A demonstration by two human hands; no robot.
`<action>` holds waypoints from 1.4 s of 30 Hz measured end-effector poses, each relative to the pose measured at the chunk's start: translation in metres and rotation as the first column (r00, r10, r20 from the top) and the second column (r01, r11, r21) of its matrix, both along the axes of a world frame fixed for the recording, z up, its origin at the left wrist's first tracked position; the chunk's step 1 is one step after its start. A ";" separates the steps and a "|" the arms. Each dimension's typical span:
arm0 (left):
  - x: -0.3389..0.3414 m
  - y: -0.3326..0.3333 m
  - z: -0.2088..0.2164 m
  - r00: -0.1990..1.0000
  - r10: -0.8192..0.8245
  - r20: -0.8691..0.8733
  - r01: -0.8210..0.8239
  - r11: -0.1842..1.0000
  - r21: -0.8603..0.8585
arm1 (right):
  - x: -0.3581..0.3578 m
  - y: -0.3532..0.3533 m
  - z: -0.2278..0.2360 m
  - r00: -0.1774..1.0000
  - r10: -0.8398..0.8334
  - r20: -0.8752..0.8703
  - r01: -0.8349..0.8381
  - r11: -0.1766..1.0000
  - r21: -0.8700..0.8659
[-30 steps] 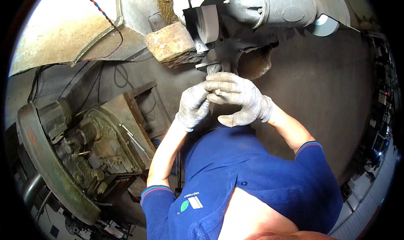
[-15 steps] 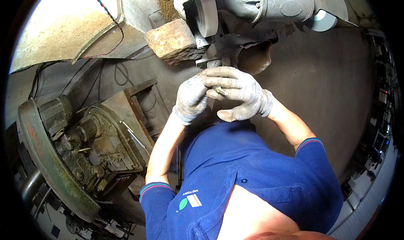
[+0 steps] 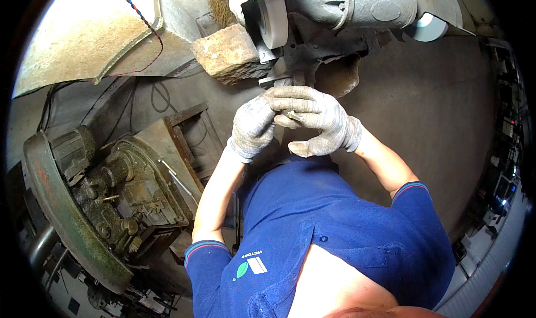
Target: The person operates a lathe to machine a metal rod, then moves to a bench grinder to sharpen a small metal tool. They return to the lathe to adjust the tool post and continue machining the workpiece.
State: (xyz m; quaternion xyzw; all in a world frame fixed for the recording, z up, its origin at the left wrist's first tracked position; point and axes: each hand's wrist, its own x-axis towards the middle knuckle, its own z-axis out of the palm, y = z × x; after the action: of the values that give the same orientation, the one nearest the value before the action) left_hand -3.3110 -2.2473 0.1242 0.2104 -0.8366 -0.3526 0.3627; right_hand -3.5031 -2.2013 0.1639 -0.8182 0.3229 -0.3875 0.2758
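Observation:
Both my hands wear grey-white knit gloves and meet in front of my waist. My right hand (image 3: 321,120) curls over a small metal piece (image 3: 295,116), whose pale end pokes out between its fingers; its thumb stands apart below. My left hand (image 3: 252,127) is closed against the right fingertips, and what it grips, if anything, is hidden behind the glove. Just beyond the fingers is a metal rest (image 3: 275,79) below a pale grinding wheel (image 3: 274,23) on a grey bench grinder (image 3: 357,4).
A rough stone block (image 3: 230,53) lies left of the wheel. The grinder's second wheel (image 3: 429,28) is at the far right. An oily green machine (image 3: 120,201) stands on my left. A twisted cable (image 3: 137,8) hangs over the pale ledge (image 3: 61,44).
Both hands have shifted very slightly away from my body, toward the metal rest. The small metal piece's visible end has turned a little between the right fingers.

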 end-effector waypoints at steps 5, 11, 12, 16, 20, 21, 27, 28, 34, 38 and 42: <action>-0.002 0.000 0.003 1.000 0.021 0.016 -0.020 1.000 -0.015 | -0.001 -0.002 -0.001 1.000 0.012 0.005 -0.012 1.000 -0.001; -0.004 -0.004 0.011 0.999 0.021 0.031 -0.020 1.000 -0.024 | -0.001 -0.003 -0.002 0.999 0.019 0.029 -0.019 1.000 0.008; -0.004 -0.004 0.012 0.999 0.024 0.027 -0.023 0.999 -0.030 | -0.001 -0.003 -0.001 1.000 0.017 0.020 -0.017 1.000 0.013; -0.002 -0.004 0.002 0.999 0.037 0.032 -0.035 0.998 -0.053 | 0.000 -0.003 -0.003 1.000 0.010 0.029 -0.011 1.000 0.015; -0.001 -0.004 0.004 0.998 0.051 0.041 -0.048 0.997 -0.063 | 0.001 -0.004 -0.006 0.998 0.016 0.058 -0.017 1.000 0.008; -0.001 -0.004 0.004 0.998 0.050 0.043 -0.048 0.997 -0.064 | 0.001 -0.004 -0.006 0.998 0.014 0.057 -0.015 1.000 0.011; -0.002 -0.004 0.005 0.998 0.050 0.046 -0.047 0.997 -0.058 | 0.001 -0.003 -0.004 0.999 0.001 0.046 -0.003 0.999 0.041; -0.002 -0.003 0.005 0.997 0.047 0.053 -0.045 0.998 -0.049 | 0.001 -0.003 -0.004 0.999 0.000 0.041 -0.002 0.999 0.049; -0.002 0.003 -0.001 0.997 0.061 0.049 -0.061 0.998 0.011 | -0.001 0.001 -0.002 0.999 -0.023 0.025 0.021 0.996 0.082; 0.000 0.009 -0.004 0.997 0.048 0.056 -0.052 0.995 0.083 | 0.000 0.006 0.000 0.997 -0.075 0.019 0.072 0.989 0.129; 0.001 0.013 -0.006 0.992 0.054 0.116 -0.068 0.991 0.117 | -0.001 0.007 0.001 0.996 -0.090 0.029 0.086 0.989 0.122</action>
State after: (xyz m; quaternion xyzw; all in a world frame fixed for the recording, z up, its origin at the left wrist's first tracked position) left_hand -3.3096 -2.2343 0.1187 0.2768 -0.8260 -0.3787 0.3124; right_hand -3.5037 -2.1946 0.1650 -0.7782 0.3769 -0.3929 0.3130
